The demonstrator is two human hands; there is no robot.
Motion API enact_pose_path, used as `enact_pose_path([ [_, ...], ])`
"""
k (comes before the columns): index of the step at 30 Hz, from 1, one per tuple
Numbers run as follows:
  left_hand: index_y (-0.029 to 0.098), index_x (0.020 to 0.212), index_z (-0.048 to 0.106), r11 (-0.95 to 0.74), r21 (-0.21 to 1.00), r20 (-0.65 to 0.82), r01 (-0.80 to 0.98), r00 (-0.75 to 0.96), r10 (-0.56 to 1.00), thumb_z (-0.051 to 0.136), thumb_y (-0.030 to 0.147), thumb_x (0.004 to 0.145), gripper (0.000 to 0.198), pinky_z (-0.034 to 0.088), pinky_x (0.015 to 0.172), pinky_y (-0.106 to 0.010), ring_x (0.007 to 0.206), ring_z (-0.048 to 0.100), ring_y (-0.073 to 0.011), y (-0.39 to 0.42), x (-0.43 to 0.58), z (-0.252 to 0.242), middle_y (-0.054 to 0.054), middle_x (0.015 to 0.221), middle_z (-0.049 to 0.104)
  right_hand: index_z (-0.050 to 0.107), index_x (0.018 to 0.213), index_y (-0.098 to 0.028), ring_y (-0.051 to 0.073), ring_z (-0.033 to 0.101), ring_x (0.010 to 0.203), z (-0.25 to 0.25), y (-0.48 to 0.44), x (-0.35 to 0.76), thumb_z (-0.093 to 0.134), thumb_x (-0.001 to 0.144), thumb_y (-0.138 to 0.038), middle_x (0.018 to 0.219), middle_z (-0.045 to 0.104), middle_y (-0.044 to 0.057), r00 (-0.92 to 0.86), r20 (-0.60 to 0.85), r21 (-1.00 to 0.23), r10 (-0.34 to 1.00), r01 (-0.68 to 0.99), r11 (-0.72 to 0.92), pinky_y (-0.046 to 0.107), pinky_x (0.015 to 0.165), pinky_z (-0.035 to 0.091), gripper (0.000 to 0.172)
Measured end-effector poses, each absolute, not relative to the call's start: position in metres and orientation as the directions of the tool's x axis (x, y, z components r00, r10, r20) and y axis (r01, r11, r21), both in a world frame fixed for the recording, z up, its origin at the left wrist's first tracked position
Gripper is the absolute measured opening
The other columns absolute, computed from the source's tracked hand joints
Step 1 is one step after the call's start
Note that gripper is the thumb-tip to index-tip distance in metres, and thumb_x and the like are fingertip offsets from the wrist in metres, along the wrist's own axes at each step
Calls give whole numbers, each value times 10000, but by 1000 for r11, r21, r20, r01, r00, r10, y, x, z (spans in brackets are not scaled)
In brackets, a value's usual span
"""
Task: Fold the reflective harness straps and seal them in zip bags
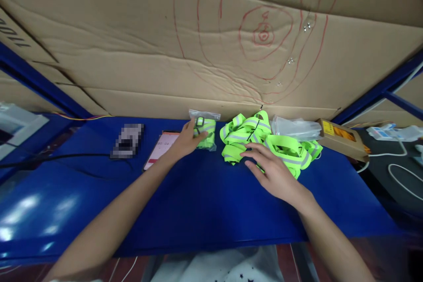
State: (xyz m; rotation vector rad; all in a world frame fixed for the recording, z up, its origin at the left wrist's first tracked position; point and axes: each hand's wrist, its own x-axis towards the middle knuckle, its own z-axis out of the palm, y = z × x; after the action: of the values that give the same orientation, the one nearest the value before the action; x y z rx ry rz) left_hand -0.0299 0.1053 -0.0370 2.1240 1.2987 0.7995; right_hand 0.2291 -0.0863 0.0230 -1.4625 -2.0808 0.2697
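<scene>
My left hand (pixel 188 139) is at the left edge of a clear zip bag (pixel 208 144) holding a folded neon-green reflective strap with a dark buckle. Its thumb lies across the front of the bag and the fingers are along the side, gripping it. The bag is at the back of the blue table, by the cardboard. Over the front of a loose pile of neon-green straps with silver stripes (pixel 246 128) is my right hand (pixel 272 169). Its fingers are slightly bent and apart, with nothing seen between them; whether they touch the straps I cannot tell.
Left of my hand lies a phone with a lit screen (pixel 160 147), then a pixelated item (pixel 128 141) beside a black cable. Behind the straps are clear plastic bags (pixel 295 128) and an open cardboard box (pixel 343 139). A cardboard wall (pixel 142 44) rises behind the blue table (pixel 211 202).
</scene>
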Motion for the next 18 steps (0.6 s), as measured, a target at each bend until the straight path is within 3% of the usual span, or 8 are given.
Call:
enact_pose_path([
  [4,82,1524,369,-407,602,250,687,322,913,552,461,957,706,269,1155,-671,1473,298,-507,88,-6,-19,-298,1611,310,665,1254,-239,260,636,1219,31,-76,264,456,1045,-237,1295,681,89,-212,393,-315,895,883,347,472,1044,525,295],
  [7,119,1519,407,-574,371,386,730,441,810,385,378,1043,543,328,1153,-594,1451,373,-445,57,18,-1,-253,1583,391,676,1229,-200,292,652,1157,27,-65,277,442,1037,-214,1205,722,107,-178,412,-185,894,944,273,500,979,514,303],
  [9,152,1520,419,-689,324,361,648,588,724,460,377,1024,546,381,1132,-528,1392,463,-399,40,40,2,-220,1504,500,681,1223,-195,294,653,1138,16,-58,273,431,1034,-205,1185,729,111,-178,427,-159,887,950,267,494,969,500,313],
  [11,135,1515,420,-662,393,273,638,607,747,672,424,914,713,413,1082,-562,1352,479,-459,34,63,-5,-251,1468,519,667,1259,-208,278,652,1132,2,-55,263,412,1037,-194,1184,730,101,-205,450,-172,869,935,310,474,978,487,338],
  [13,111,1464,469,-630,433,232,645,595,770,766,376,838,742,466,1015,-551,1320,502,-486,40,81,-16,-282,1471,505,623,1335,-222,270,651,1138,-13,-54,256,398,1044,-201,1211,722,96,-229,448,-191,864,920,343,461,983,484,369],
  [16,99,1366,533,-602,511,207,614,591,779,665,206,883,512,509,962,-498,1241,594,-423,56,87,-26,-259,1346,606,532,1440,-194,303,634,1195,-30,-53,260,401,1048,-248,1307,680,133,-193,396,-193,898,938,287,488,1004,491,416],
  [18,114,1347,536,-594,577,209,560,602,770,600,116,883,468,511,975,-470,1194,639,-370,59,76,-26,-211,1273,656,490,1476,-167,348,611,1239,-34,-52,269,419,1041,-279,1376,636,174,-122,373,-177,920,964,199,541,1017,488,454],
])
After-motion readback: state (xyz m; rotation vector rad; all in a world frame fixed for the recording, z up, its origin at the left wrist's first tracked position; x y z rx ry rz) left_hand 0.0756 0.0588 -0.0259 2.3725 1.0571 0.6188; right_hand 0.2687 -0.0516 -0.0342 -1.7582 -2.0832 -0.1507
